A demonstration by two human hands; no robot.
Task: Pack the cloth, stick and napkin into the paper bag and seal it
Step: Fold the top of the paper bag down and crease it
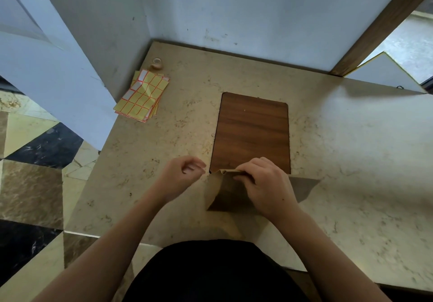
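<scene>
A brown paper bag [225, 194] stands upright on the marble table near its front edge, its top folded flat. My right hand [264, 184] pinches the folded top edge of the bag. Just left of the bag, my left hand [185, 172] hovers with its fingers loosely curled and nothing in it, not touching the bag. The cloth, the stick and the napkin are not visible anywhere.
A brown wooden board [251, 133] lies flat behind the bag. Sheets of yellow stickers [143, 95] lie at the table's back left, with a small tape roll [157, 63] beyond them. Walls close off the back; the table [351, 161] drops to a tiled floor on the left.
</scene>
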